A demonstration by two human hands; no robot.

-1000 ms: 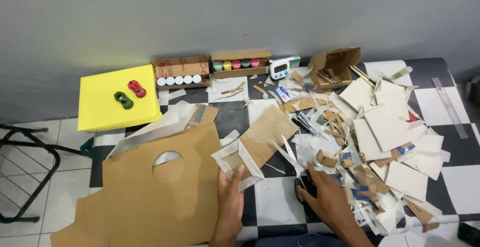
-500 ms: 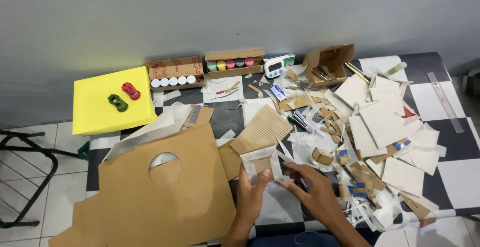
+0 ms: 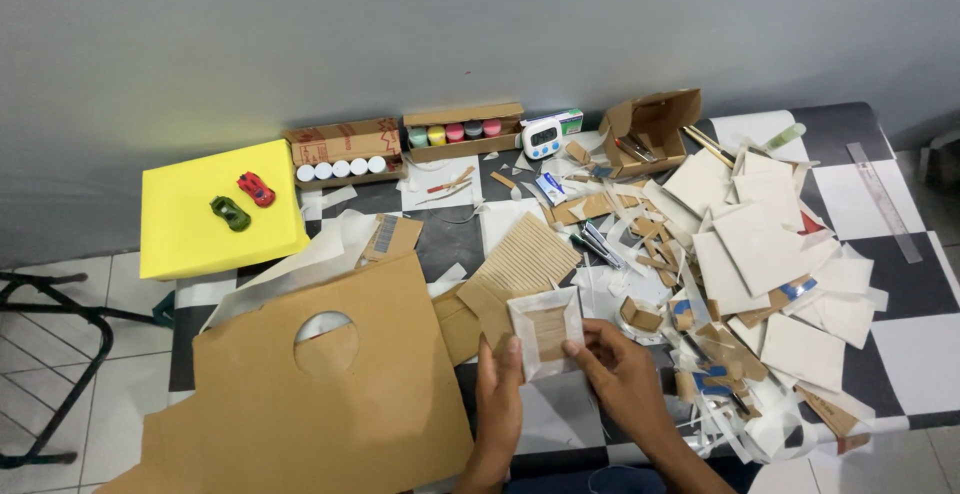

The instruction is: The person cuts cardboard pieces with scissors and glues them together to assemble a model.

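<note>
Both hands risen, left hand point(image 3: 498, 394) and right hand point(image 3: 612, 369) fingers gripping squarish tray point(image 3: 545, 331), tilted upright

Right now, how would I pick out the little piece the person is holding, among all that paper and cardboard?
Start from the big brown cardboard sheet with a round hole, at the near left of the checkered table. Just right of it, the left hand and right hand hold a small square tray between them. Unlike the flat scraps around it, it has raised whitish edges framing a brown cardboard centre.
</note>
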